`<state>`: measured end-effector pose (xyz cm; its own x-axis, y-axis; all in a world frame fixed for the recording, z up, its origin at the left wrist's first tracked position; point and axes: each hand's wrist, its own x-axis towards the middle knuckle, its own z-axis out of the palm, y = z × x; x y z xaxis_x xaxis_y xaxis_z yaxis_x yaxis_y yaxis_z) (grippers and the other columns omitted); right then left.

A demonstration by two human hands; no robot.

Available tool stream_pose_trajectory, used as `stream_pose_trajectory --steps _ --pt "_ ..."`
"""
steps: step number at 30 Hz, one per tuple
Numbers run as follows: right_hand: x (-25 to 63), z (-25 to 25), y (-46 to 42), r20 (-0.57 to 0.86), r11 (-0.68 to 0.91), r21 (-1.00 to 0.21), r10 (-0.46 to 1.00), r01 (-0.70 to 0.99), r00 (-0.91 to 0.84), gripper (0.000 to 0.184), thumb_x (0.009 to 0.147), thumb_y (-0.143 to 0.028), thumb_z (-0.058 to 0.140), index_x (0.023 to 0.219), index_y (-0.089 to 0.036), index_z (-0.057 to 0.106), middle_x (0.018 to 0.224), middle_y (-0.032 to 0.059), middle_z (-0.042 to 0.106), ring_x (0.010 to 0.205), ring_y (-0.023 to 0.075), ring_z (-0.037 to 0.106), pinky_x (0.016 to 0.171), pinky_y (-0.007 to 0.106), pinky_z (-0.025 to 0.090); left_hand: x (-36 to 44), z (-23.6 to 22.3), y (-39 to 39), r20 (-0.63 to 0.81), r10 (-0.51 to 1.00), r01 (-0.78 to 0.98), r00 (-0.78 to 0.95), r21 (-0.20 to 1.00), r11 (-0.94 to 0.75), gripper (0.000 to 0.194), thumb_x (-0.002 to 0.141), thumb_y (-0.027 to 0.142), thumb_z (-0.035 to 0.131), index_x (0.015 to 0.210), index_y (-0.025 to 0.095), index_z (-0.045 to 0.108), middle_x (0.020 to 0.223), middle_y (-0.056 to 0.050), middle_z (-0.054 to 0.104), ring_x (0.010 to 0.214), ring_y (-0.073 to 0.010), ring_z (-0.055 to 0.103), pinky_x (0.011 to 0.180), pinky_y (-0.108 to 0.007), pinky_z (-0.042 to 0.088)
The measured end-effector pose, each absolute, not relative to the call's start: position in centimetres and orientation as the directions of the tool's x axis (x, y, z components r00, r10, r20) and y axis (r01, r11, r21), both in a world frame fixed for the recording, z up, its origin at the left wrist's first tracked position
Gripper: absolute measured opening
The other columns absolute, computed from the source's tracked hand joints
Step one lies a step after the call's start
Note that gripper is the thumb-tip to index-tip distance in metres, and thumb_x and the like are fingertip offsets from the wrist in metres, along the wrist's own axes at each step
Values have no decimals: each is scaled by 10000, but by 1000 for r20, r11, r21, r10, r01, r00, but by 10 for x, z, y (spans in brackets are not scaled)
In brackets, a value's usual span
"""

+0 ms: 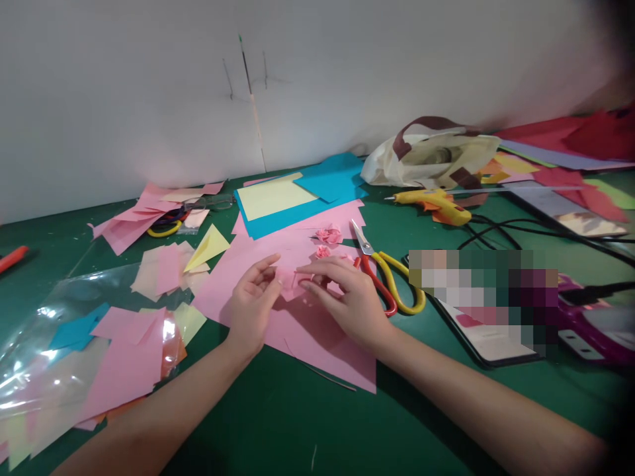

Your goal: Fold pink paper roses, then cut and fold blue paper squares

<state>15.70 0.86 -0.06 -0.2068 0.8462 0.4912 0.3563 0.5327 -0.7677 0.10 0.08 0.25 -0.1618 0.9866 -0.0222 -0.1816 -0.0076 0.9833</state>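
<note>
A small piece of pink paper (pixel 286 284) is pinched between the thumb and fingers of my left hand (pixel 253 304), above a large pink sheet. My right hand (pixel 344 294) is at the piece's right edge, thumb and forefinger closed; a thin thing shows at their tips, too small to make out. Just beyond my fingers, small pink paper flowers (pixel 329 234) lie on the large pink sheet (pixel 327 360). Scissors (pixel 381 264) with red and yellow handles lie right of them, partly behind my right hand. A thin wire (pixel 322 375) crosses the sheet's near edge.
Blue sheets (pixel 332 178) lie at the back. A yellow glue gun (pixel 434 203), its cable, a cloth bag (pixel 426 158) and a phone (pixel 501 337) are on the right. On the left are a clear plastic bag (pixel 44 317) of paper and loose pink scraps (pixel 143 215).
</note>
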Motion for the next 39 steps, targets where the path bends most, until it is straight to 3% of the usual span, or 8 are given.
stream_pose_trajectory --steps 2,7,13,19,25,30,34,39 --pt "156 0 8 469 518 -791 855 326 -220 187 831 -170 566 926 -265 697 793 19 676 702 149 603 653 301 492 1 2 1 -35 990 -190 -135 982 8 358 669 241 723 1016 183 654 793 -5 639 695 -101 605 627 -190 501" --pt "157 -1 7 467 516 -798 856 311 -221 171 821 -225 597 936 -281 711 872 29 692 783 164 622 695 309 503 -1 2 1 -82 988 -212 -134 976 52 403 655 285 765 1022 181 636 711 14 663 622 -97 610 590 -194 493" --pt "158 -2 5 470 555 -762 828 334 -304 209 793 -255 640 995 -250 693 774 11 690 647 132 591 623 280 482 -2 -1 1 -104 979 -267 -173 962 55 396 650 285 775 996 164 624 620 21 671 596 -102 615 612 -212 496" --pt "153 -2 3 332 377 -896 919 236 -210 294 769 -280 638 1055 -211 646 697 2 651 621 121 583 571 248 473 -1 0 -1 -88 977 -213 -192 976 46 395 651 277 775 1006 164 644 665 1 713 643 -110 645 672 -218 511" --pt "150 2 3 160 193 -972 959 131 -233 181 779 -334 625 881 -191 666 634 1 632 557 109 585 487 224 443 -1 2 -5 -46 988 -125 -147 992 27 405 670 276 763 1046 171 658 647 12 707 608 -99 634 670 -212 525" --pt "152 -1 6 137 141 -990 980 17 -144 112 771 -277 626 839 -188 614 630 -14 600 543 105 580 496 238 443 2 4 -3 -86 996 -219 -37 973 76 598 617 220 792 1181 199 595 760 3 726 645 -118 653 666 -233 544" --pt "153 -3 6 111 105 -994 974 -43 -197 121 789 -265 605 879 -189 577 659 -16 584 554 109 585 524 259 465 3 3 -2 -97 995 -232 -36 969 86 555 616 196 787 1145 194 619 717 7 722 667 -130 668 687 -236 547" --pt "150 -2 5 193 194 -981 969 -10 -152 201 761 -257 640 933 -208 549 711 -12 581 652 121 586 573 258 482 1 1 0 -126 986 -259 -106 961 95 570 613 179 783 1155 193 609 729 10 722 703 -123 671 725 -231 532"
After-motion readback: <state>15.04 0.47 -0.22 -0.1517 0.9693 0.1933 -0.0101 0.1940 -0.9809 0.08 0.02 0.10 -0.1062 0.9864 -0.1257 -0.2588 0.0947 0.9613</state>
